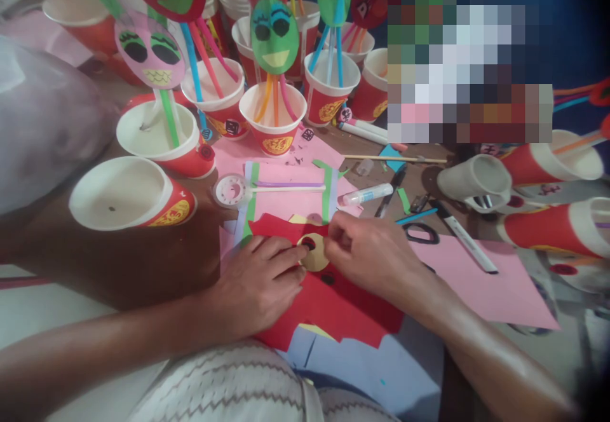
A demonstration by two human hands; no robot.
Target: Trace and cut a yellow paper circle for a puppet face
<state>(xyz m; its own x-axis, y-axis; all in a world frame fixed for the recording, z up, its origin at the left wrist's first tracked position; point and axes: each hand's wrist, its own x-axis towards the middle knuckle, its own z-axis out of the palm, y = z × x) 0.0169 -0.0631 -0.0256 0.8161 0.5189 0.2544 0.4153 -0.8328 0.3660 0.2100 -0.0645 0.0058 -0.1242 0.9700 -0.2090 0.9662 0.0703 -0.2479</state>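
Note:
A pale yellow paper disc (316, 258) lies on ragged-edged red paper (328, 314) in front of me. On the disc's upper left sits a dark oval piece (309, 243) with some red in it. My left hand (264, 276) rests flat, fingers stretched, fingertips on the disc's left edge. At the disc's right edge, my right hand (362, 250) has its fingers pinched together; whatever they hold is hidden. Just below the disc is another small black oval (328, 278) on the red paper.
Red-and-white paper cups (133, 193), several holding straws topped with paper faces (275, 34), stand behind. A glue stick (366, 194), a black-and-white marker (469, 244), scissors (423, 234), a tape roll (229, 190) and a mug (471, 180) surround the papers. Pink paper (500, 282) lies right.

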